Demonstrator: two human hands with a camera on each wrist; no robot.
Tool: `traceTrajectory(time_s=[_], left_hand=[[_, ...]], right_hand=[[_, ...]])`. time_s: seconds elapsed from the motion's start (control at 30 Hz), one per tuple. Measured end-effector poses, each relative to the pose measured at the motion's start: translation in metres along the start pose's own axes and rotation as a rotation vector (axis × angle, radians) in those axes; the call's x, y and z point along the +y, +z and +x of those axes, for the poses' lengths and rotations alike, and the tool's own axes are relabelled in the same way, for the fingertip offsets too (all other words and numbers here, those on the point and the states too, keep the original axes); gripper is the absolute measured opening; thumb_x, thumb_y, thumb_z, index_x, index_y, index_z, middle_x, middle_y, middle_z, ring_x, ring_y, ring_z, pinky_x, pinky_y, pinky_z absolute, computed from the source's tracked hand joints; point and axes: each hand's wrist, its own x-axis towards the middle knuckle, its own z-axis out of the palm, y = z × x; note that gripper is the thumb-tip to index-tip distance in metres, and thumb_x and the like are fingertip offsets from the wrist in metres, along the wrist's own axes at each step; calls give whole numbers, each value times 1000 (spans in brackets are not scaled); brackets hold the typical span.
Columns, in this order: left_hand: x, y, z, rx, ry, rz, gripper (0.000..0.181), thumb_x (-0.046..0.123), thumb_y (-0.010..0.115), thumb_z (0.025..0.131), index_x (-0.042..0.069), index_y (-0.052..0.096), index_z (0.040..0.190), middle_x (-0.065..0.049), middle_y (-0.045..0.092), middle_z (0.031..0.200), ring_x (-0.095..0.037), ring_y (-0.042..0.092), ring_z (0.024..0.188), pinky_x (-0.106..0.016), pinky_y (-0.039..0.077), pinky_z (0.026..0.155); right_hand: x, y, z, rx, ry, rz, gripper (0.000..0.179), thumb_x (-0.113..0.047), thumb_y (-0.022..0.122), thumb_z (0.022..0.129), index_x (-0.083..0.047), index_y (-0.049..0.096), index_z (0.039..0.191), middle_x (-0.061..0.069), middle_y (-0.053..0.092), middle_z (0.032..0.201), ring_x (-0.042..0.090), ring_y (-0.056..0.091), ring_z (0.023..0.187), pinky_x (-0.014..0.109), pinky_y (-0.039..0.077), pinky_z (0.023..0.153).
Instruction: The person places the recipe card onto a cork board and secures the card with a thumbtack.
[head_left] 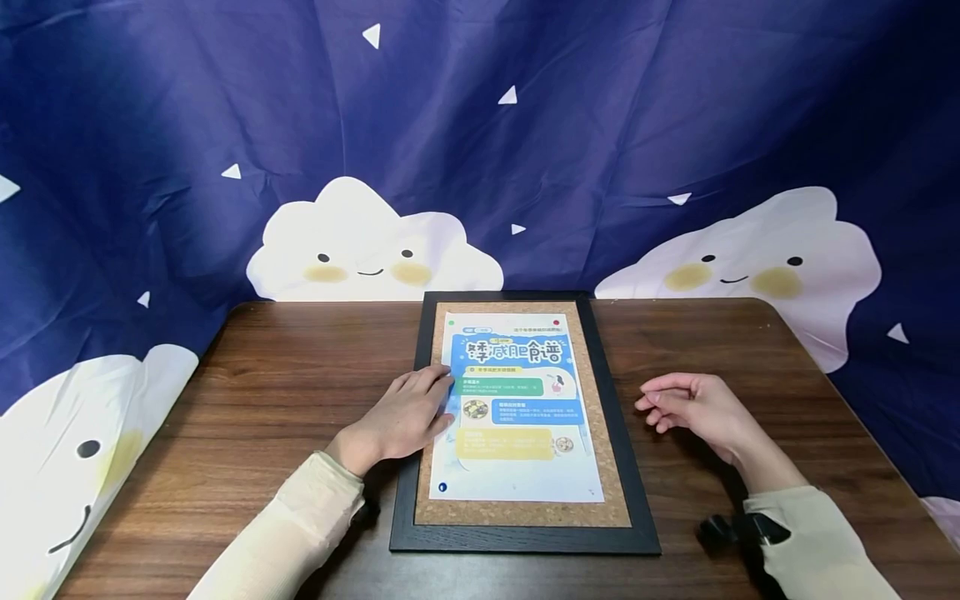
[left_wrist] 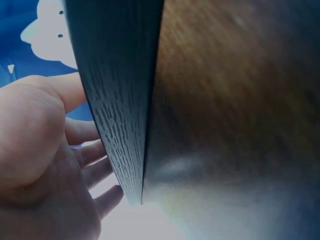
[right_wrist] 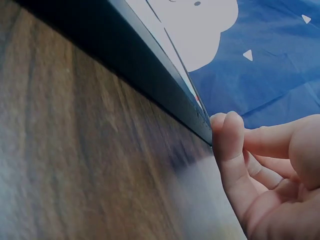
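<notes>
A cork board with a black frame lies on the table, and a printed paper sheet lies over its cork. At the sheet's top corners sit a green pin and a red pin. My left hand rests across the left side of the frame, its fingertips at the sheet's left edge. Seen in the left wrist view, its fingers spread along the frame's far side. To the right of the board, my right hand hovers with loosely bent fingers, thumb near the fingertips, nothing visible in it.
The brown wooden table extends on both sides of the board. Behind it hangs a dark blue curtain with smiling white clouds and small triangles. Black wrist devices show at the sleeves.
</notes>
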Motion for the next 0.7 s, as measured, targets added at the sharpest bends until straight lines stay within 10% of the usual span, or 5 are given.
traceTrajectory(time_s=[0.7], left_hand=[[0, 1, -1, 4, 2, -4, 64, 31, 62, 111, -6, 45, 160, -23, 39, 168, -40, 39, 157, -59, 33, 128]], right_hand=[[-13, 15, -24, -138, -53, 64, 32, -10, 66, 108, 16, 61, 127, 7, 84, 101, 18, 78, 78, 35, 66, 69]])
